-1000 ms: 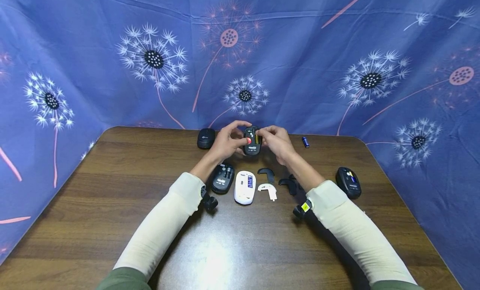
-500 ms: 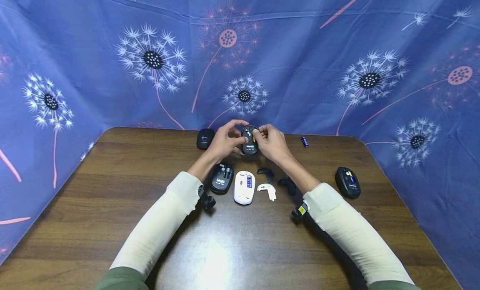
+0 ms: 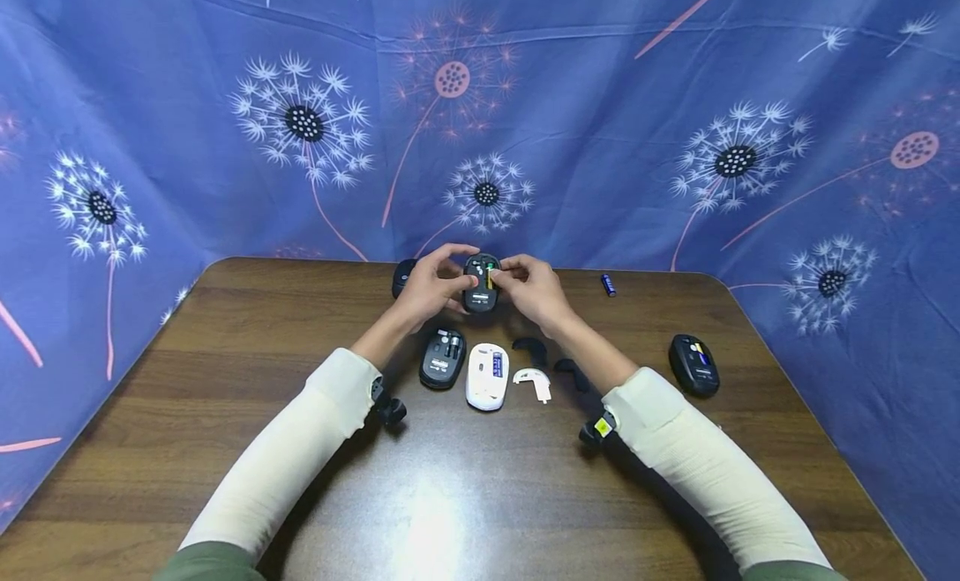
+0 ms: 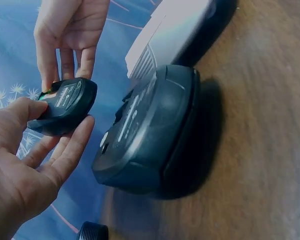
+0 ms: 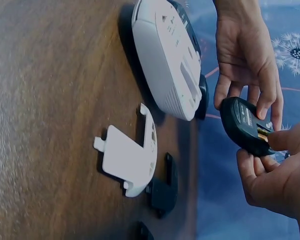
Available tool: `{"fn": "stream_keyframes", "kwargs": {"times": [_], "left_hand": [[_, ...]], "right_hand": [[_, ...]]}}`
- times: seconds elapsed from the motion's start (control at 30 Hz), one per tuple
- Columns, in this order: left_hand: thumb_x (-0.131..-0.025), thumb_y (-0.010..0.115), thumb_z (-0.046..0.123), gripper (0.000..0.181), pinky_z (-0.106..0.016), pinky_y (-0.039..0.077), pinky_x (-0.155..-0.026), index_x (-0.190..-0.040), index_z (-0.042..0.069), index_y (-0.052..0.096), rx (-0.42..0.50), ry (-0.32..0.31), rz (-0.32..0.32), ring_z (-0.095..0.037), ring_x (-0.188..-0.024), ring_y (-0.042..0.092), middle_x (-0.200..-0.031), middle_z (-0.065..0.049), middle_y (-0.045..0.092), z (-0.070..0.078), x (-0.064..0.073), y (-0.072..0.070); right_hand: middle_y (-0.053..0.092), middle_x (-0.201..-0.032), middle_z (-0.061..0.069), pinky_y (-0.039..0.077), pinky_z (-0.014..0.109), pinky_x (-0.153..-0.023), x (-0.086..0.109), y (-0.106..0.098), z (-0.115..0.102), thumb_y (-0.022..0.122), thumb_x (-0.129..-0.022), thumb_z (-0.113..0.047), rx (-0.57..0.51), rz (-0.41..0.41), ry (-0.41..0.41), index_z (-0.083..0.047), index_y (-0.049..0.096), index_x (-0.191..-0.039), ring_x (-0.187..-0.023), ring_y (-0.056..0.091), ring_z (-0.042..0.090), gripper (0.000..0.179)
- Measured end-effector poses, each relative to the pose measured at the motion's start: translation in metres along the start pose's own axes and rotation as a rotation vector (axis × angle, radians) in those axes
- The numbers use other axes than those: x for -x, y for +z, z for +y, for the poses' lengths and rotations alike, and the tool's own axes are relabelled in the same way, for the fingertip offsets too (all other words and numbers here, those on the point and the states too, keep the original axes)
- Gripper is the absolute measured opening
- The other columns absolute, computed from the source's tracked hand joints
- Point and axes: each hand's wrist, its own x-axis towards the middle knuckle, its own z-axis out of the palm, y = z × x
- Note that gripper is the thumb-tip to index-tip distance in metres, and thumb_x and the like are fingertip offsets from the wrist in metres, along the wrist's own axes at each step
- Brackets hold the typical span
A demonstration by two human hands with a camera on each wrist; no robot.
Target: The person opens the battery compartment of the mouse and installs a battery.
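Observation:
My left hand [image 3: 431, 291] grips a black computer mouse [image 3: 480, 296], underside up, its thumb lying on the underside and fingers behind. The mouse is held up near the table's back edge with its battery slot uncovered. A green-and-gold battery [image 5: 263, 133] lies in the slot. My right hand [image 3: 534, 293] has its thumb on the battery's end, with fingers under the mouse's edge in the right wrist view. In the left wrist view the right hand [image 4: 75, 35] comes from above and partly hides the battery.
Below the hands lie an upturned black mouse [image 3: 442, 359], a white mouse [image 3: 487, 378] with a blue battery, a white cover [image 3: 534, 383] and black covers [image 5: 162, 192]. A blue battery [image 3: 608, 286] and another black mouse [image 3: 693, 366] lie right. One more black mouse [image 3: 401, 277] sits behind the left hand.
Both hands and the held mouse have shifted a little left. The right thumb has moved along the battery slot, and the battery's green end now shows.

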Motion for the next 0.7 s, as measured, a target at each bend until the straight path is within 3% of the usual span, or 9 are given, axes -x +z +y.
{"fn": "stream_keyframes", "kwargs": {"times": [0.2,0.33,0.57,0.7], "left_hand": [[-0.105,0.076,0.001,0.052,-0.063,0.073,-0.08,-0.154,0.013,0.065,0.011,-0.01,0.001,-0.019,-0.079,0.075,-0.11,-0.015,0.067,-0.001,0.006,-0.004],[-0.105,0.077,0.001,0.052,-0.063,0.073,-0.078,-0.154,0.012,0.065,-0.005,-0.016,-0.002,-0.02,-0.078,0.074,-0.108,-0.016,0.067,0.002,0.012,-0.005],[-0.104,0.077,0.003,0.05,-0.049,0.075,-0.069,-0.152,0.013,0.067,-0.05,-0.02,0.011,-0.02,-0.077,0.073,-0.105,-0.016,0.068,0.002,0.026,-0.017],[-0.105,0.077,0.003,0.049,-0.057,0.074,-0.071,-0.151,0.014,0.068,-0.07,-0.033,0.024,-0.019,-0.075,0.074,-0.105,-0.016,0.069,0.002,0.034,-0.025]], "right_hand": [[0.074,-0.128,0.021,0.065,0.059,-0.112,0.001,0.006,0.001,0.075,-0.109,-0.018,0.005,-0.003,0.0,0.003,0.069,-0.144,-0.114,0.077,0.037,0.042],[0.074,-0.132,0.023,0.065,0.058,-0.113,0.004,0.006,0.001,0.075,-0.108,-0.016,-0.006,-0.032,0.014,0.004,0.067,-0.146,-0.117,0.077,0.039,0.043],[0.074,-0.129,0.023,0.065,0.058,-0.114,0.01,0.017,-0.003,0.073,-0.108,-0.01,-0.058,-0.075,0.002,0.004,0.069,-0.141,-0.12,0.077,0.042,0.036],[0.077,-0.126,0.023,0.067,0.055,-0.112,0.015,0.024,-0.008,0.074,-0.107,-0.008,-0.082,-0.081,-0.008,0.005,0.071,-0.137,-0.115,0.079,0.037,0.033]]}}
